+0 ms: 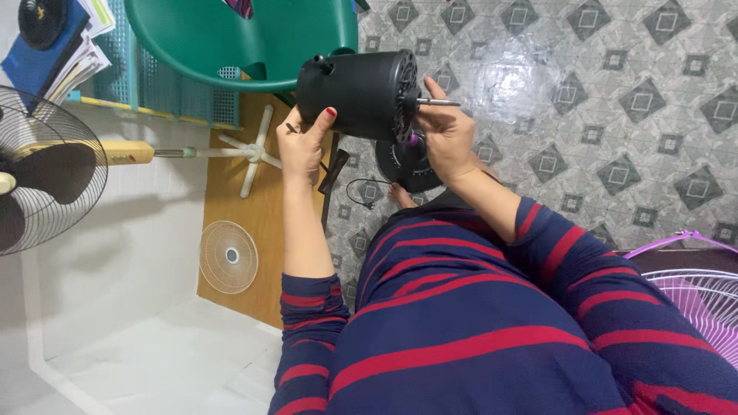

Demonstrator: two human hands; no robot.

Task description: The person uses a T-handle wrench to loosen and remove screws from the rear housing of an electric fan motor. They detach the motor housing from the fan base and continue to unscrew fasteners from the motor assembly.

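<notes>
A black fan motor housing (361, 92) is held up in front of me, its metal shaft (438, 101) pointing right. My left hand (304, 142) grips the housing's rear lower side, thumb up against it. My right hand (444, 134) holds the front face near the shaft, with a small purple part (413, 140) under its fingers. Below the housing, a round black fan base (407, 165) rests on the patterned floor, partly hidden by my hands, with a thin black cord (361, 190) beside it.
A green plastic chair (231, 38) stands behind the housing. A standing fan (46, 169) with a white cross base (254, 150) lies at left, a small white fan guard (228, 257) below it. A pink wire guard (703, 296) sits at right. Books (54, 46) are stacked top left.
</notes>
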